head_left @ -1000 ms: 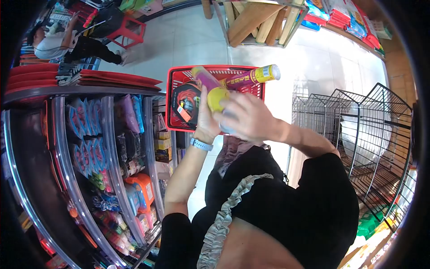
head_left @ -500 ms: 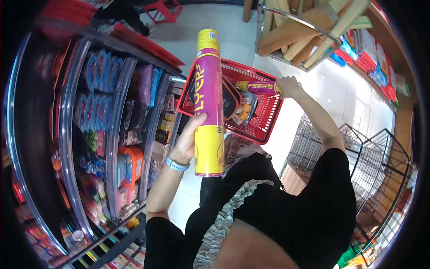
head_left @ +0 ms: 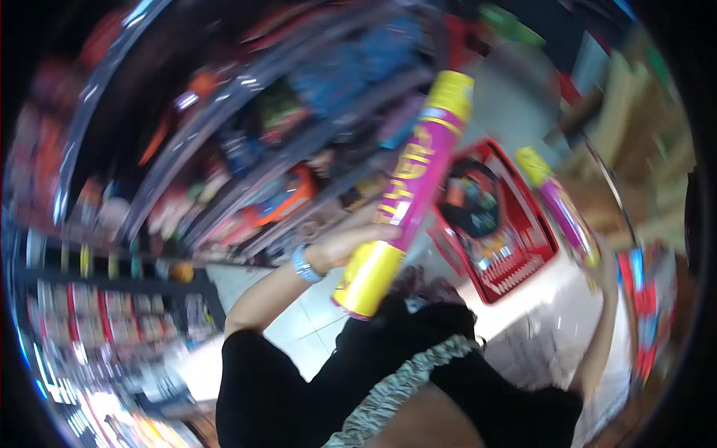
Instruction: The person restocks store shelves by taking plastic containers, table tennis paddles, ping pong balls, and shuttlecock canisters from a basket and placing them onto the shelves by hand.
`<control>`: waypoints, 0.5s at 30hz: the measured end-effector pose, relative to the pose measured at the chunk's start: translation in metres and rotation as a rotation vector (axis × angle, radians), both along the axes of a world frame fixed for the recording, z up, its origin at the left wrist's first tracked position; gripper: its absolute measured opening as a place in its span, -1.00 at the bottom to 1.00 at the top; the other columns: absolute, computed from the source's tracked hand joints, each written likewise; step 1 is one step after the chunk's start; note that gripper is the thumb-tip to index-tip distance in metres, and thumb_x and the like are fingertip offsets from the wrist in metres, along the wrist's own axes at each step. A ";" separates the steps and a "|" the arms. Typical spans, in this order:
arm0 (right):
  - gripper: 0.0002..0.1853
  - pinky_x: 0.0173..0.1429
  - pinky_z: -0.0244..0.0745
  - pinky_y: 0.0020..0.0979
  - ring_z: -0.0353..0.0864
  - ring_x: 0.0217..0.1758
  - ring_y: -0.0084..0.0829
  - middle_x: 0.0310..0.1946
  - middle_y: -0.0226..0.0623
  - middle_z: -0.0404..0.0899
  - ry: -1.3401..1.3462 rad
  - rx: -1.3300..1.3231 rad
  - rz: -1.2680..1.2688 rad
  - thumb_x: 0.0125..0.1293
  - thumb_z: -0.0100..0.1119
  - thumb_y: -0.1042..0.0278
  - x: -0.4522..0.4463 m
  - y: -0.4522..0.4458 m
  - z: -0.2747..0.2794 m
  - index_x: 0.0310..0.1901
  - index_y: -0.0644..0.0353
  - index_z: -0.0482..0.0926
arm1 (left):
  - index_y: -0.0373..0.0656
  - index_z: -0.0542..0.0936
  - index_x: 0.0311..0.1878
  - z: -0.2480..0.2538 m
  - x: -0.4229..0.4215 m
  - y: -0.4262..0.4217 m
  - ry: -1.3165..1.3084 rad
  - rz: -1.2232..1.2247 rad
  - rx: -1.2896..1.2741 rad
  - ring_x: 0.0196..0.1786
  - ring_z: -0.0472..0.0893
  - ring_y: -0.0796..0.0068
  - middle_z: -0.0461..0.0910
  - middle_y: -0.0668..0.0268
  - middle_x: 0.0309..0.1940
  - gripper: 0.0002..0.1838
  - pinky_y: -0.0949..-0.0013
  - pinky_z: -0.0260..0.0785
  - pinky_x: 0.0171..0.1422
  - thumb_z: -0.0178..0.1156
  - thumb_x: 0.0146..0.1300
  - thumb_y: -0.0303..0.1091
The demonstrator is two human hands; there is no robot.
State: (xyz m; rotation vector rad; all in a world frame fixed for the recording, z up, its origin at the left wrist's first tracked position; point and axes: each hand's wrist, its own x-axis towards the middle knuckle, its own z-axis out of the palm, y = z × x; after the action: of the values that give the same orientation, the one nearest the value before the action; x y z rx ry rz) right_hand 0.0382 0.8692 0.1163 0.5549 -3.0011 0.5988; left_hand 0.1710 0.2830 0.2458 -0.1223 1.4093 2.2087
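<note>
A large yellow and purple shuttlecock tube (head_left: 418,183) leans up to the right in my left hand (head_left: 355,245), whose fingers are wrapped round its lower part. My right hand (head_left: 606,270) holds the bottom end of a second, similar shuttlecock tube (head_left: 564,209), tilted up to the left. Between the two tubes is a red plastic shopping basket (head_left: 549,231). Inside it lie a black rounded item (head_left: 472,198) and a small clear-wrapped pack, both blurred. The second tube is beside the basket's right side, outside its rim.
Shop shelves (head_left: 224,134) with hanging packs run along the left, blurred by motion. A metal-framed bin of wooden bats (head_left: 635,149) stands at the right. Red and blue packets (head_left: 648,306) are below it. White floor tiles (head_left: 299,321) show beside my body.
The view has swung round, so the shelves now slant across the upper left. My right hand has lifted the second tube out of the basket. The large tube tilts further right.
</note>
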 end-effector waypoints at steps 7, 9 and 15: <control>-0.14 0.24 0.32 -0.42 0.44 0.17 -0.43 0.14 -0.23 0.42 -0.399 -0.864 0.115 0.04 0.39 0.23 0.032 -0.193 0.101 0.35 0.36 0.19 | -0.24 0.15 0.40 0.072 0.096 -0.078 0.258 0.125 -0.160 0.18 0.43 0.54 0.40 0.26 0.19 -0.11 0.41 0.37 0.21 0.36 0.11 -0.08; -0.13 0.23 0.33 -0.43 0.45 0.15 -0.45 0.12 -0.25 0.43 -0.519 -0.957 0.277 0.04 0.39 0.19 0.050 -0.257 0.132 0.35 0.35 0.18 | -0.20 0.11 0.42 0.091 0.140 -0.104 0.258 0.230 -0.143 0.03 0.52 0.60 0.46 0.29 0.08 -0.09 0.45 0.45 0.07 0.37 0.11 -0.08; -0.20 0.04 0.52 -0.43 0.60 -0.04 -0.43 0.02 -0.16 0.52 -0.865 -1.030 0.558 0.10 0.34 0.03 0.090 -0.423 0.191 0.27 0.35 0.26 | -0.29 0.26 0.29 0.130 0.266 -0.175 0.267 0.553 -0.125 -0.05 0.60 0.54 0.54 0.22 0.00 -0.23 0.44 0.48 0.06 0.36 0.11 -0.10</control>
State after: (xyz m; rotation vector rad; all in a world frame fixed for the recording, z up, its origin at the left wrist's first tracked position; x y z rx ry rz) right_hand 0.1278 0.4466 0.3069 1.1995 -2.3955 2.7295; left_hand 0.4368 0.1083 0.3755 -0.3017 1.8336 2.6517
